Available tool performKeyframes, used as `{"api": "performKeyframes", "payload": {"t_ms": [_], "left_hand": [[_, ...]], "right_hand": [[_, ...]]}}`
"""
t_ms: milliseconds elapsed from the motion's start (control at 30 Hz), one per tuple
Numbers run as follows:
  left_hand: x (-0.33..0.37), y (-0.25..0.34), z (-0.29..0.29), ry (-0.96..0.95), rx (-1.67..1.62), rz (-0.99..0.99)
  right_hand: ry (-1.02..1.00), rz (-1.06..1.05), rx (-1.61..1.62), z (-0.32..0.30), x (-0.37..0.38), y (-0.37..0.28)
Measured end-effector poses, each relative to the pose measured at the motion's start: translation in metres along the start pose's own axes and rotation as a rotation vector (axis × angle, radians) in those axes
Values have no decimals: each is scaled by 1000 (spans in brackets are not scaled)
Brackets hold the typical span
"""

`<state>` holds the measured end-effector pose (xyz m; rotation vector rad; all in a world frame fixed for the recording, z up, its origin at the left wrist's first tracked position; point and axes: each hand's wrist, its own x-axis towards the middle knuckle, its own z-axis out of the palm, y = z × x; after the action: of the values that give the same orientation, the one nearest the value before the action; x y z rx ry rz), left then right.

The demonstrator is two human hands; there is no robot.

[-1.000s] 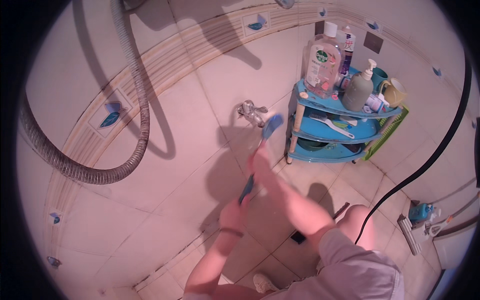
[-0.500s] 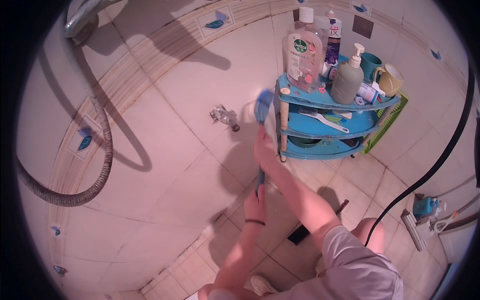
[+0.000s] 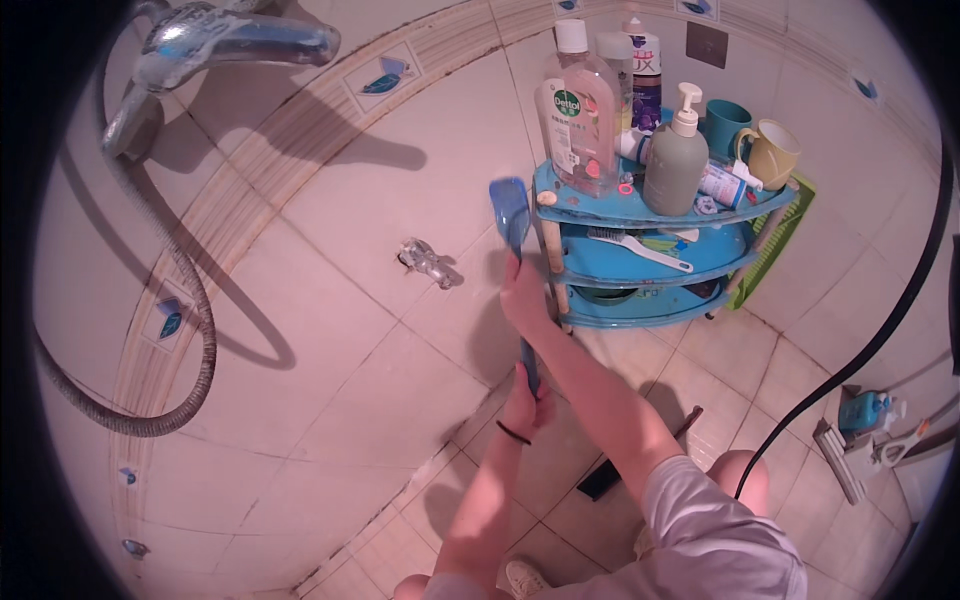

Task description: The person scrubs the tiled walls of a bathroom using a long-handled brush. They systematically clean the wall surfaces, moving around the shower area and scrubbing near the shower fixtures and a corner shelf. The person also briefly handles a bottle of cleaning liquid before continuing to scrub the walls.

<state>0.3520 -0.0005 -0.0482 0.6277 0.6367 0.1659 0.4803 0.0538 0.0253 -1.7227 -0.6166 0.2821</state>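
Note:
A blue long-handled brush stands head up in front of the tiled wall, left of the blue shelf rack. Its bristles are turned away from me, and I cannot tell whether the head touches the tiles. High on the handle, just under the head, my right hand is closed round it. Lower down, my left hand, with a dark band at the wrist, grips the handle's end. A small metal tap sticks out of the wall left of the brush head.
Right of the brush, the three-tier blue rack carries a big clear bottle, a pump bottle and two mugs. A shower mixer and hose hang at left. A black-headed tool lies on the floor; a black cable curves at right.
The view has shifted, bringing more of the shower mixer in. The brush head, blurred before, is now sharp and slightly higher relative to the tap. Both hands keep their hold.

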Motion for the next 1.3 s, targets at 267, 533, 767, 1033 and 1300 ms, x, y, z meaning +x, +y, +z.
{"api": "performKeyframes", "payload": {"t_ms": [267,533,767,1033,1300], "left_hand": [[20,-64,-31,258,354,-13],[25,-10,-23,322,481,376],[-16,-102,-60,519,481,128],[-1,35,18,562,762,819],[-40,-76,-27,820,1123,642]], "right_hand": [[-9,202,-246,30,-5,126],[29,-26,-8,22,6,15],[-67,259,45,38,-67,99],[-50,-300,123,1,3,-80],[123,-207,239,53,-73,55]]}}
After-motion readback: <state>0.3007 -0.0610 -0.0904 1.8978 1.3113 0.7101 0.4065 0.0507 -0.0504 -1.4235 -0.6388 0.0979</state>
